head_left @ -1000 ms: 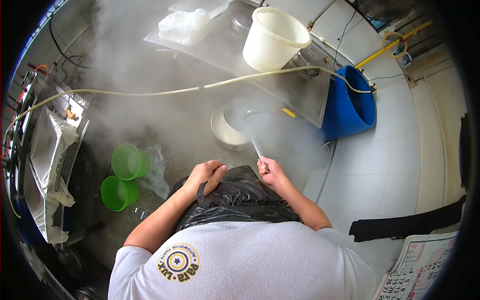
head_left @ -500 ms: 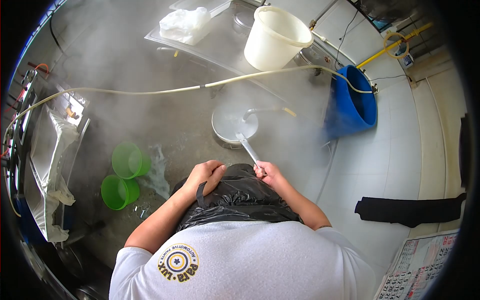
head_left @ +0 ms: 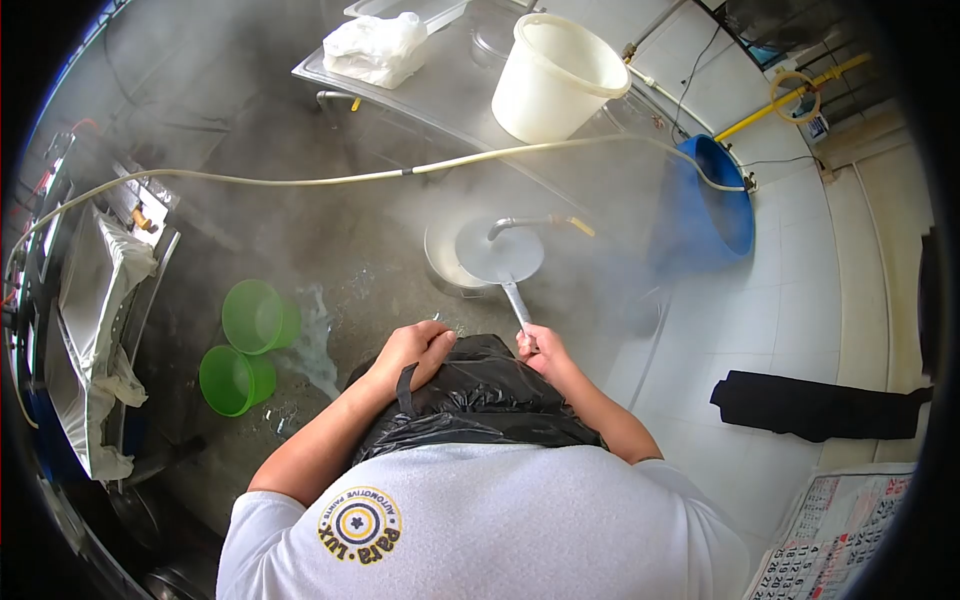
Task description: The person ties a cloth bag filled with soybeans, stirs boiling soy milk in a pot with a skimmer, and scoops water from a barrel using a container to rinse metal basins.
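Observation:
My right hand [head_left: 541,346] is closed around the grey handle of a long-handled round pan [head_left: 500,262]. The pan's pale, round top lies under the mouth of a bent metal spout [head_left: 512,223] with a yellow-ended lever; steam blurs whether it is solid or a strainer. Partly under it stands a round metal pot [head_left: 440,262], most of its opening covered. My left hand [head_left: 413,352] rests on the black plastic apron [head_left: 470,385] over my lap, its fingers curled in, with nothing visible in it.
Two green buckets [head_left: 238,380] stand on the wet floor at left, near a white-cloth-draped frame [head_left: 105,300]. A pale hose [head_left: 290,184] crosses overhead. Behind, a metal table [head_left: 455,105] bears a white bucket [head_left: 545,95]; a blue barrel [head_left: 715,215] stands right. Steam drifts throughout.
The pan has shifted right, from over the pot to partly beyond its rim, and its top shows more fully. My right hand moved slightly right; my left hand stayed put. Steam thinned around the spout.

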